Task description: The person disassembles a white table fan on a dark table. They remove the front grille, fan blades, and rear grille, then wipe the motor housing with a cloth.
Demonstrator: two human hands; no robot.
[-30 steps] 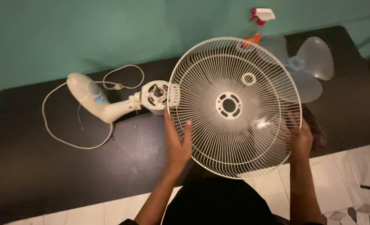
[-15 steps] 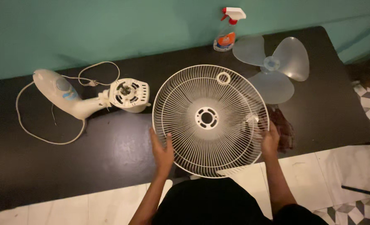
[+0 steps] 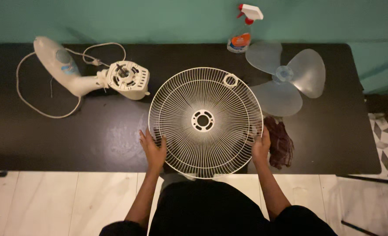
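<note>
A long black table [image 3: 62,144] stands against a teal wall, with pale floor tiles on the near side. The white wire fan guard [image 3: 206,121] lies at the table's middle, near edge. The left hand [image 3: 152,149] and right hand [image 3: 261,147] grip its rim on opposite sides. Far left lies the fan body [image 3: 89,74]; far right, clear fan blades [image 3: 286,78], a spray bottle [image 3: 242,30] and a dark cloth [image 3: 280,143].

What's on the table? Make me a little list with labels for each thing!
left hand: grips the fan grille at its lower left rim
right hand: grips its lower right rim
fan blade: clear, three-bladed, far right
spray bottle: at the wall
fan motor body: white, corded, far left
cloth: dark, beside right hand
table: black
</note>
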